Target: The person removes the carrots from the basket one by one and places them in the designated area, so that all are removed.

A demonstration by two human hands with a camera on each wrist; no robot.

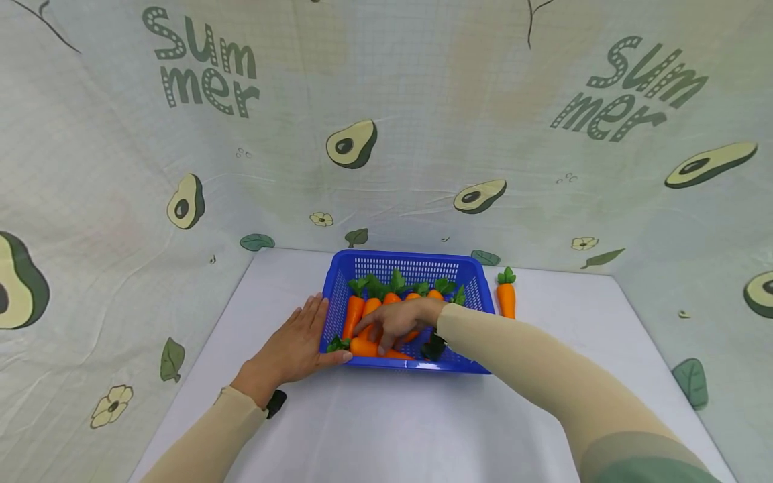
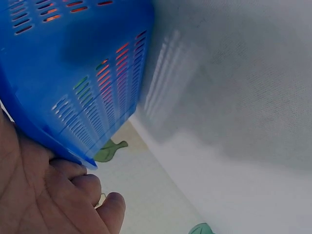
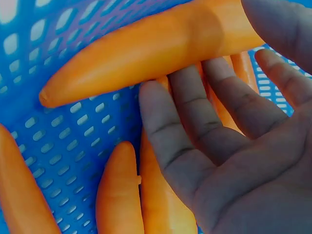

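Observation:
A blue plastic basket [image 1: 417,364] with slotted walls holds several orange carrots [image 1: 353,315] with green leafy tops. My right hand [image 1: 401,320] reaches down into it. Along the basket's front wall lies a carrot [image 3: 146,46], with my thumb on one side and my fingertips on the other. More carrots [image 3: 117,195] lie beneath and beside that hand in the right wrist view. My left hand [image 1: 296,345] rests on the basket's left rim, fingers straight and thumb along the front corner. In the left wrist view its palm [image 2: 44,195] is against the rim.
One carrot [image 1: 506,298] lies outside, right of the basket, on the white table [image 1: 374,422]. A cloth [image 1: 410,80] printed with avocados and leaves hangs behind the table and along its sides. Dark leaves [image 1: 433,345] show under my right forearm.

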